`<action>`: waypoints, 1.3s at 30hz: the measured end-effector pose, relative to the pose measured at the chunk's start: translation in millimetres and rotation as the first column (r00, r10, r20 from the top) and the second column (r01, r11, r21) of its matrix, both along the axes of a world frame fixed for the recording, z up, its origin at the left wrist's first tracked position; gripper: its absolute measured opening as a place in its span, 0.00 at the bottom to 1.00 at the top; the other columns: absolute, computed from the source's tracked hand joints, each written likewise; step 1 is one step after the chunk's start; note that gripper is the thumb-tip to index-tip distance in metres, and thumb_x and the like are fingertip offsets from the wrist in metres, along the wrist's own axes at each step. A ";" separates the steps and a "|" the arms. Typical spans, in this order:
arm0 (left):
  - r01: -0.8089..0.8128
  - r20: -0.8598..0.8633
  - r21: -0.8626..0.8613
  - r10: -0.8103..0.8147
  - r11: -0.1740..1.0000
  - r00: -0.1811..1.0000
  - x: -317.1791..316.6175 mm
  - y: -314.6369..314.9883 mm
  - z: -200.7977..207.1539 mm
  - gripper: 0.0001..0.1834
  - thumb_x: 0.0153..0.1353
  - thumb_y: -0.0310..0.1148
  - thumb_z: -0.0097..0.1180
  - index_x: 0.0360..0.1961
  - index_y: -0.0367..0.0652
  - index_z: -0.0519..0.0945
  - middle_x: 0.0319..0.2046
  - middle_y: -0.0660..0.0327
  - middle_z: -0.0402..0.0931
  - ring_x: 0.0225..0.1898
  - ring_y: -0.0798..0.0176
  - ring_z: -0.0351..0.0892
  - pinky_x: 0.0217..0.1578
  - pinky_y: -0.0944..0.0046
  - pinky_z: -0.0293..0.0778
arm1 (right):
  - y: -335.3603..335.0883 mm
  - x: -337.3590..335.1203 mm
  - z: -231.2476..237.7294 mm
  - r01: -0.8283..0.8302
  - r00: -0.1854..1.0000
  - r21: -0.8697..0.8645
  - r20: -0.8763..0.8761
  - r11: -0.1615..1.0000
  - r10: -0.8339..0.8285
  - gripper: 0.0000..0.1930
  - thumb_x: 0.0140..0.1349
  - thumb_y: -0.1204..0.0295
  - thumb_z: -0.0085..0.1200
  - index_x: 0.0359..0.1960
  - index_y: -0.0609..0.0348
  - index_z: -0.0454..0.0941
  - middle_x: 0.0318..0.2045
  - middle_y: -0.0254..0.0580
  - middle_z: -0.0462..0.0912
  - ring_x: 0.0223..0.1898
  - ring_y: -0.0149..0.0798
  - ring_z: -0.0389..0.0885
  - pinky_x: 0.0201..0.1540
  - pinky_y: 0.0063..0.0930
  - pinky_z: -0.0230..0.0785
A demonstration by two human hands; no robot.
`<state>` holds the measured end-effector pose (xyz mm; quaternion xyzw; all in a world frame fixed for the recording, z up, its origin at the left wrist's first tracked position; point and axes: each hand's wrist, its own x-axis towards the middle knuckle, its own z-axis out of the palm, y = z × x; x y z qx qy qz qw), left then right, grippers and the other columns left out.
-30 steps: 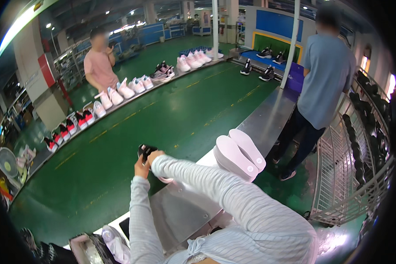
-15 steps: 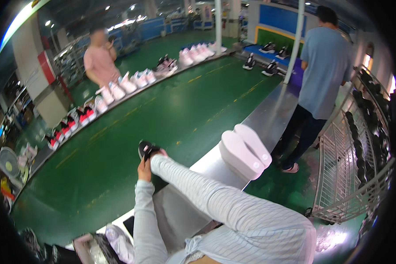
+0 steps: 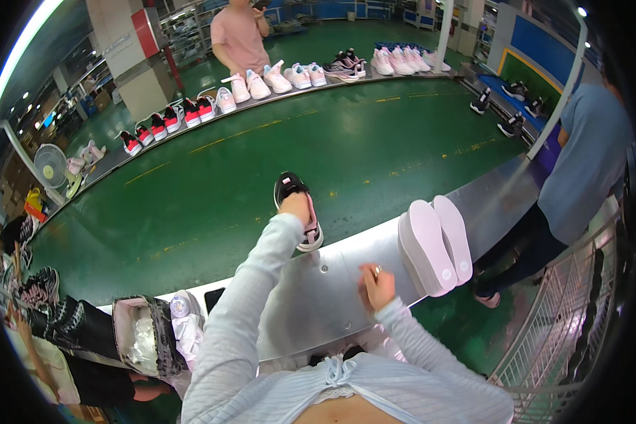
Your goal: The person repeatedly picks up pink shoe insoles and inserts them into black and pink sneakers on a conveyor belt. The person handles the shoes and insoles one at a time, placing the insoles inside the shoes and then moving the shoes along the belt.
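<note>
A black and pink sneaker (image 3: 311, 237) stands on the green conveyor belt, beside the metal ledge in front of me. My left hand (image 3: 296, 206) is closed on it at the opening; the fingertips are hidden inside or behind the upper. Over the metal ledge, my right hand (image 3: 379, 285) hangs with loosely bent fingers, a ring on one of them, and nothing visible in its grasp. Just right of that hand lie two side-by-side stacks of pale pink insoles (image 3: 424, 247).
Pairs of sneakers (image 3: 258, 86) line the belt's far edge, with a person in pink behind them. At left are a fan (image 3: 51, 167) and an open box (image 3: 140, 338) of clear wrapping. A person in blue stands at right by a wire rack (image 3: 544, 332).
My right hand has left the sneaker and drawn back over the ledge. The left has shifted from its side to its opening. The view has turned to the right.
</note>
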<state>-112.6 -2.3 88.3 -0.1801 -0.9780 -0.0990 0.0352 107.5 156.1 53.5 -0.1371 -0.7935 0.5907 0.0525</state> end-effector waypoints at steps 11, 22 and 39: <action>0.163 0.273 -0.605 0.011 0.779 0.962 -58.8 24.5 -49.1 0.11 0.50 0.36 0.43 0.30 0.46 0.76 0.32 0.55 0.74 0.31 0.54 0.75 0.28 0.59 0.72 | 9.2 39.1 -68.6 0.064 0.912 0.403 -0.396 0.913 0.110 0.06 0.54 0.77 0.44 0.27 0.64 0.74 0.10 0.33 0.70 0.11 0.22 0.65 0.13 0.15 0.57; 0.370 0.398 -0.917 -0.392 -0.146 0.830 -45.1 -3.0 -67.1 0.15 0.52 0.40 0.36 0.30 0.49 0.76 0.32 0.56 0.74 0.31 0.55 0.75 0.26 0.56 0.73 | 8.4 30.7 -59.2 0.105 0.930 0.269 -0.367 0.957 0.001 0.07 0.54 0.76 0.43 0.27 0.65 0.74 0.10 0.30 0.68 0.13 0.21 0.65 0.15 0.16 0.58; -0.369 0.542 -0.642 -0.738 -0.672 0.402 -24.1 -33.5 -78.2 0.20 0.53 0.47 0.28 0.22 0.53 0.74 0.25 0.62 0.73 0.26 0.58 0.75 0.20 0.54 0.73 | 8.8 24.3 -56.9 0.094 0.933 0.166 -0.359 0.982 -0.029 0.08 0.55 0.77 0.40 0.26 0.66 0.73 0.09 0.31 0.67 0.12 0.22 0.64 0.15 0.17 0.58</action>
